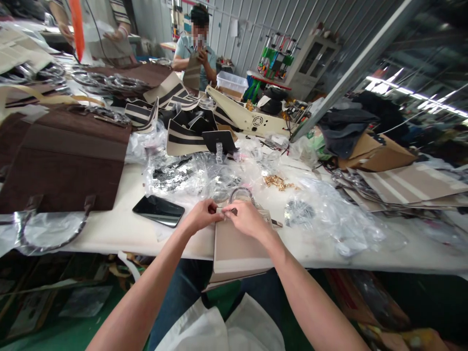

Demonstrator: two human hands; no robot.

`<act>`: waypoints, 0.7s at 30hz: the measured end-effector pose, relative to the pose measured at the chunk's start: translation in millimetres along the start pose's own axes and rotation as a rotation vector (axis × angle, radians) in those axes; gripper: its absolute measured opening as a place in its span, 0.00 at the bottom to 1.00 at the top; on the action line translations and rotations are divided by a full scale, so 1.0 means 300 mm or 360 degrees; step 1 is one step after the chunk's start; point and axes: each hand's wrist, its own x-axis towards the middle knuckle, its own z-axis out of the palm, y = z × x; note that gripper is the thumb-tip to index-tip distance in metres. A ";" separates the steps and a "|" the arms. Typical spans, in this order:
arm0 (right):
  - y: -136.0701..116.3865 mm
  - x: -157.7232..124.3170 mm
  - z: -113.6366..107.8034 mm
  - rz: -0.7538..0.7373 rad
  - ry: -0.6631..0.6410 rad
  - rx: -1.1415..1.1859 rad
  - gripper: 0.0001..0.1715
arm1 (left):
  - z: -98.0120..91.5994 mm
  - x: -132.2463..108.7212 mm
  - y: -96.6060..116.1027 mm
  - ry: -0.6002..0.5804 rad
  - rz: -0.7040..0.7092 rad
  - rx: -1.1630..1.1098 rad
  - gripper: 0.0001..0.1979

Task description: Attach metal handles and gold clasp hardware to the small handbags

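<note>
A beige handbag (239, 248) lies at the table's front edge, its lower end hanging over toward my lap. Its round wrapped handle (242, 190) points away from me. At the bag's far left corner my left hand (204, 214) is closed in a pinch. My right hand (243, 215) pinches right beside it, fingertips almost touching those of the left. What sits between the fingers is too small and covered to name. A black phone (159, 210) lies left of my left hand. A dark slim tool tip (277, 223) sticks out right of the bag.
A dark brown handbag (69, 161) lies at left. Plastic bags of small metal pieces (175, 175) and gold-coloured hardware (278, 183) lie beyond my hands. Striped pieces (186, 139) and a cream machine arm (252, 114) stand behind. Stacked panels (413, 185) are at right. Two people work across the table.
</note>
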 end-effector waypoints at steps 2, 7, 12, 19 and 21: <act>0.016 -0.013 0.024 -0.0004 0.0005 -0.0003 0.13 | 0.002 0.001 0.002 0.0009 -0.0004 0.0006 0.23; 0.035 -0.023 0.040 0.0020 0.0018 -0.0024 0.14 | 0.011 -0.005 0.019 0.0070 -0.0031 0.0067 0.21; 0.050 -0.034 0.051 0.0083 0.0029 -0.0049 0.14 | 0.018 -0.012 0.033 0.0094 -0.0055 0.0079 0.20; 0.053 -0.035 0.061 0.0146 0.0060 -0.0009 0.13 | 0.014 -0.010 0.018 0.0113 -0.0031 0.0105 0.20; 0.050 -0.035 0.062 0.0166 0.0057 -0.0013 0.14 | 0.014 -0.005 0.010 0.0109 -0.0021 0.0091 0.21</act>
